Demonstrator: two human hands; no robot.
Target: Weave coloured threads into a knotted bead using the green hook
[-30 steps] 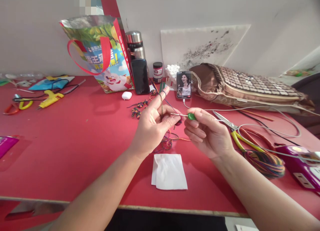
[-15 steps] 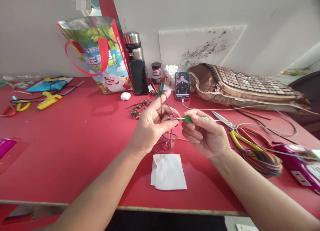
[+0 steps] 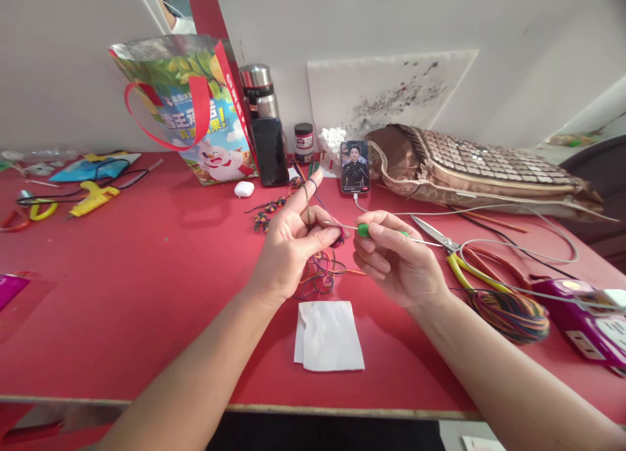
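Note:
My left hand (image 3: 288, 249) pinches a small dark, multicoloured crocheted piece (image 3: 338, 237) between thumb and fingers. Yarn (image 3: 308, 203) runs up over its raised index finger. In my right hand (image 3: 403, 259) is a crochet hook (image 3: 363, 230) with a green grip, its metal shaft pointing left. The hook's tip lies at the crocheted piece, by my left thumb. Loose coloured yarn (image 3: 323, 275) hangs and lies below the hands. Behind my left hand, a finished-looking dark braided strand (image 3: 267, 215) rests on the table.
White folded tissue (image 3: 332, 337) lies in front on the red table (image 3: 171, 294). To the right are scissors (image 3: 443, 239), a yarn bundle (image 3: 511, 314) and a purple power strip (image 3: 577, 317). Behind stand a phone (image 3: 355, 167), a dark phone (image 3: 270, 152) and a shopping bag (image 3: 215, 128).
The hook has tilted slightly, its tip shifting a little left and up. More of the crocheted piece shows beside my left thumb. The view has shifted slightly.

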